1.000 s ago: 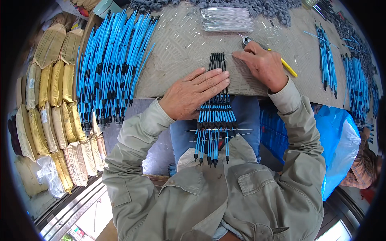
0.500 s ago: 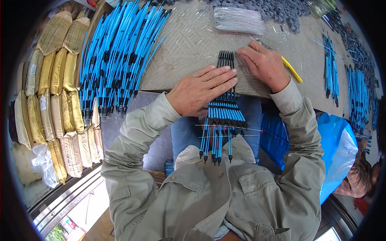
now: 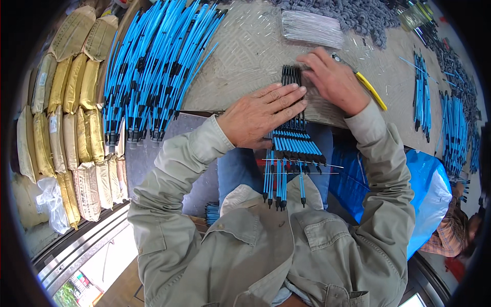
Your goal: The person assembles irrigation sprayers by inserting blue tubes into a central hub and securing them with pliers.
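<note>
A flat row of blue rods with black ends [image 3: 289, 148] lies over the edge of the grey metal table [image 3: 240, 66], its lower ends hanging above my lap. My left hand [image 3: 261, 115] presses flat on the row, fingers spread and pointing right. My right hand [image 3: 335, 79] rests on the row's far black tips, fingers bent down onto them. Thin silvery wires [image 3: 302, 166] cross the row below my left hand.
A big heap of blue rods [image 3: 148, 77] covers the table's left part. A bundle of silvery wires [image 3: 312, 28], a yellow-handled tool [image 3: 372, 91] and grey small parts [image 3: 358, 13] lie farther back. More blue rods [image 3: 422, 94] lie at right. Tan sacks [image 3: 66, 117] are stacked at left.
My left hand has slid a little toward the row's far end. My right hand has shifted from the tool side onto the black tips. The row looks a bit more even.
</note>
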`<control>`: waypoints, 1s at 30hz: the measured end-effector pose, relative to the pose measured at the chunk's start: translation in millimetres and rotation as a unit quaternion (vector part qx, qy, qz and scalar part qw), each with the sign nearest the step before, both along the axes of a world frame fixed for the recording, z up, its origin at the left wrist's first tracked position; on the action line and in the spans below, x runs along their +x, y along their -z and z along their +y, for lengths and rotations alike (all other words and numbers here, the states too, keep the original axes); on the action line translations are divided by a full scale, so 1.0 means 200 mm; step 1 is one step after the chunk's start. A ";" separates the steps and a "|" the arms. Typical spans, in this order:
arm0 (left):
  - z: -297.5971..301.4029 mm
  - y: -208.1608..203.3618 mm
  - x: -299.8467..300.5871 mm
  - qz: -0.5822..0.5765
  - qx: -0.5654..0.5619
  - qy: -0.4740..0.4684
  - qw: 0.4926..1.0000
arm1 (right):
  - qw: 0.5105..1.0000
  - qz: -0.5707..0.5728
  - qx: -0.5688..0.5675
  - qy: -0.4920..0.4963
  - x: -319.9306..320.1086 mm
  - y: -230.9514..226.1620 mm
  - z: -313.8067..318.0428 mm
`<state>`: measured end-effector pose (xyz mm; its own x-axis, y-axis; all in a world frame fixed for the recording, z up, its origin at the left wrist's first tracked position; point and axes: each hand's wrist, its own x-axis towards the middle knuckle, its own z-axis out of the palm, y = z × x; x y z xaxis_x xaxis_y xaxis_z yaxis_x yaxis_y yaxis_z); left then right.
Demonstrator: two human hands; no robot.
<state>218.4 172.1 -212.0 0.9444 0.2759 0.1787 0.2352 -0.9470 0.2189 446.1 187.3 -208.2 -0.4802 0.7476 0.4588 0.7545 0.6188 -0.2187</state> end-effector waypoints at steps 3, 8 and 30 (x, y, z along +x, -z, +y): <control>-0.01 -0.02 0.01 0.000 -0.057 0.010 0.998 | 0.990 -0.138 0.026 0.029 0.12 -0.03 -0.02; -0.03 -0.02 -0.02 -0.016 -0.023 0.011 1.000 | 0.975 -0.202 0.086 -0.023 0.03 -0.02 0.03; -0.41 -0.02 -0.15 -0.139 0.018 -0.038 0.989 | 0.977 -0.167 0.131 0.031 -0.50 -0.54 -1.14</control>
<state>188.9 89.3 -208.3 0.8340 0.3331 0.4398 0.2420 -0.9372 0.2511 346.2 -40.5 -101.1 -0.5933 0.6581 0.4636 0.7945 0.5715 0.2055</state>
